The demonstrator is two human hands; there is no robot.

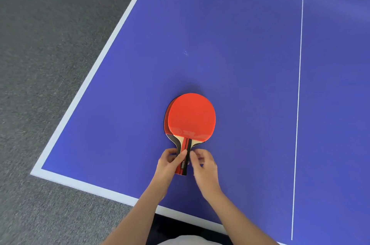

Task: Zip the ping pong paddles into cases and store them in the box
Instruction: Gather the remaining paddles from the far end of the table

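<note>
Light is bright and even, with a pale sheen on the blue table [240, 44]. The paddles [191, 116] cast only a faint shadow. The white line [299, 84] bends slightly; far corners look soft.

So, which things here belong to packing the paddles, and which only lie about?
Job: top paddle, lower paddle under it, left hand gripping the top paddle's handle, right hand at the handle.
Lying about: blue table, grey carpet.
</note>
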